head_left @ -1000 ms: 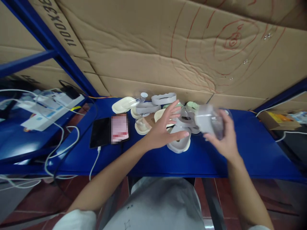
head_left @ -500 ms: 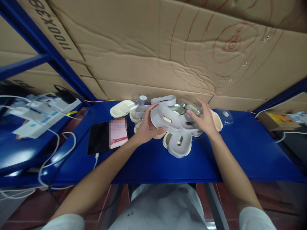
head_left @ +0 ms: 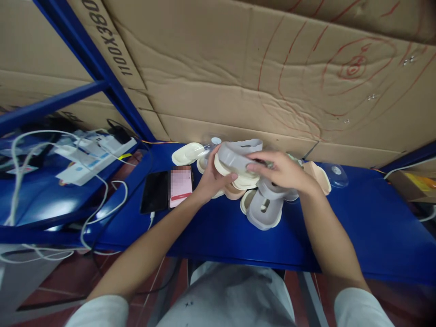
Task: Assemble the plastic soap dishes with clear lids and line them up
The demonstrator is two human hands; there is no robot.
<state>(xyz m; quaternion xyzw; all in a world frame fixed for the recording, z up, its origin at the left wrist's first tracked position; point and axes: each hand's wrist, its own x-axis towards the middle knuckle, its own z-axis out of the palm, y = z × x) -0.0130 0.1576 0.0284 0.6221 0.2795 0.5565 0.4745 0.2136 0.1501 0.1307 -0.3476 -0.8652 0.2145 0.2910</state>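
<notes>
My left hand [head_left: 210, 180] is closed round the left end of a grey, rounded plastic case [head_left: 233, 155], with the thumb along its front. Under the case shows a cream-coloured rim [head_left: 244, 182]. Across from it, my right hand [head_left: 282, 170] pinches the right end of the same case, covering part of it. Just below lies another grey case [head_left: 265, 211] with an oval slot, on top of a cream piece. Behind my hands, a grey wavy-edged part [head_left: 251, 144] leans near the cardboard. My right hand hides some of the pile.
A cream lid [head_left: 186, 154] lies left of the pile beside clear plastic. To the right are a peach-coloured tray [head_left: 318, 177] and a clear lid [head_left: 335, 176]. A black device [head_left: 154, 192] and a lit phone [head_left: 180, 187] lie left; power strips [head_left: 97, 159] stand beyond.
My right hand has moved left from the clear and green pieces onto the grey case. The case has tilted, its slotted face turning out of sight. The whole view has shifted left.
</notes>
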